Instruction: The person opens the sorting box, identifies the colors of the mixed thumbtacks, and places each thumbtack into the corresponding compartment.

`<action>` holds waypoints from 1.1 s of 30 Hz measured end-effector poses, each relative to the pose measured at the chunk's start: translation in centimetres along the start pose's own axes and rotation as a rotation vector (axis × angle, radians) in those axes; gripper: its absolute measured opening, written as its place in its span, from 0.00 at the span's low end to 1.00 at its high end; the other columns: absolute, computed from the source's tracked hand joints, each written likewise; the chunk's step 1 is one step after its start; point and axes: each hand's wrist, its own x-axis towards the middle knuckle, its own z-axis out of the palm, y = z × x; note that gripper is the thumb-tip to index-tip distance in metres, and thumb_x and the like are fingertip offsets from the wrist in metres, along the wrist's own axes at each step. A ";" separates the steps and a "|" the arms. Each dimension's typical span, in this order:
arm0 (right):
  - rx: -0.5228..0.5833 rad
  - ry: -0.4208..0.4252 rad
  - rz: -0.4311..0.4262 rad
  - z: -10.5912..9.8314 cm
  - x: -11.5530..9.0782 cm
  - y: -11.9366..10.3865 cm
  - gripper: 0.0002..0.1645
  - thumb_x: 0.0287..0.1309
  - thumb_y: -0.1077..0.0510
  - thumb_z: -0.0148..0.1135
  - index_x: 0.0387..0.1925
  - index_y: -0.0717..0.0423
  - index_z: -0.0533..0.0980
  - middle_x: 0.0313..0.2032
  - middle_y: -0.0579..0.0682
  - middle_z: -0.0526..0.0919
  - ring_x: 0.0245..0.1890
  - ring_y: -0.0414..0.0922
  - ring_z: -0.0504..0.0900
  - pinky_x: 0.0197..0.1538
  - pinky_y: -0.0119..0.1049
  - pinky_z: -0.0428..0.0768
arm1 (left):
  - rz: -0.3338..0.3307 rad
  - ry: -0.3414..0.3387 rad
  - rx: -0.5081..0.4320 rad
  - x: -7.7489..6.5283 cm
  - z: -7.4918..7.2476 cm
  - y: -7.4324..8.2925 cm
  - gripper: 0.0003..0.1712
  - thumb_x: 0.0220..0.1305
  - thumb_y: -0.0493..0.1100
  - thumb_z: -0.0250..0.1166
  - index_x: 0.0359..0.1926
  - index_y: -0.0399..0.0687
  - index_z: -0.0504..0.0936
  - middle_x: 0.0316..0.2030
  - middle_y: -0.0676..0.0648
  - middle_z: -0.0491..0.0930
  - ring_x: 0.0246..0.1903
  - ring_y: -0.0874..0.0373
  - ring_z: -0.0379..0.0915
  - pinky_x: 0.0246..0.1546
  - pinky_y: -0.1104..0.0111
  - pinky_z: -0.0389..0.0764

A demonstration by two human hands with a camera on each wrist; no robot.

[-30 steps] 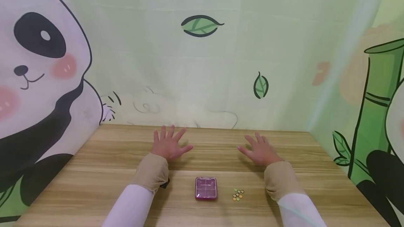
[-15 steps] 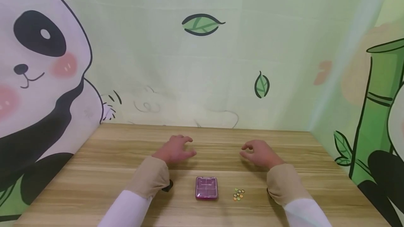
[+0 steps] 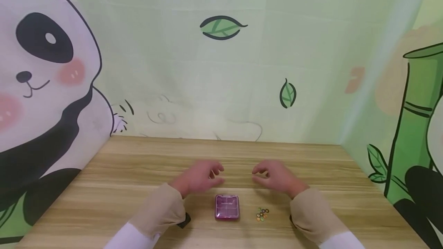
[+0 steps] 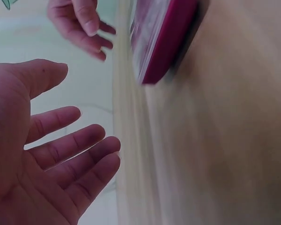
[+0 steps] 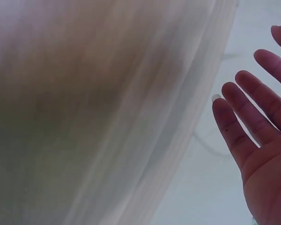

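Note:
A small purple box (image 3: 227,207) with a clear divided lid lies shut on the wooden table, in front of me. To its right sits a cluster of small round coloured pieces (image 3: 262,214), too small to identify. My left hand (image 3: 200,176) hovers beyond the box, fingers relaxed and slightly bent, holding nothing. Opposite it, my right hand (image 3: 277,176) is held beyond the pieces with fingers loosely bent and nothing in them. In the left wrist view the purple box (image 4: 166,40) shows edge-on past the left hand (image 4: 51,140). The right wrist view shows the right palm (image 5: 271,164) bare.
The wooden table (image 3: 145,156) ends at the back against a printed cloth backdrop (image 3: 221,76) with leaves. A panda print covers the left side and bamboo the right. Dark wrist straps (image 3: 184,220) show below the tan cuffs.
Both hands have moved inward toward each other and slightly nearer to me. Their spread fingers have relaxed into a loose bend. The box and the pieces stay in place.

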 end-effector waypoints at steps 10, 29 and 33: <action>-0.004 -0.059 -0.150 1.0 -0.7 -3.2 0.16 0.65 0.47 0.69 0.46 0.55 0.87 0.52 0.55 0.89 0.51 0.51 0.87 0.54 0.47 0.87 | 0.019 -0.065 -0.020 -1.7 1.0 1.0 0.23 0.68 0.51 0.69 0.56 0.41 0.82 0.44 0.45 0.85 0.45 0.54 0.81 0.47 0.61 0.83; 0.010 -0.135 -0.293 3.1 -1.8 -6.5 0.16 0.57 0.47 0.77 0.45 0.46 0.89 0.51 0.46 0.89 0.54 0.43 0.86 0.62 0.40 0.83 | 0.093 -0.129 0.079 -4.3 2.1 2.9 0.31 0.52 0.53 0.81 0.55 0.54 0.81 0.47 0.54 0.78 0.48 0.61 0.75 0.53 0.67 0.80; -0.004 -0.148 -0.297 3.2 -1.9 -6.9 0.19 0.55 0.47 0.79 0.46 0.48 0.88 0.51 0.46 0.89 0.54 0.39 0.85 0.62 0.38 0.82 | 0.096 -0.124 0.071 -4.5 2.3 3.0 0.31 0.51 0.52 0.81 0.55 0.55 0.80 0.47 0.54 0.78 0.47 0.62 0.75 0.53 0.68 0.80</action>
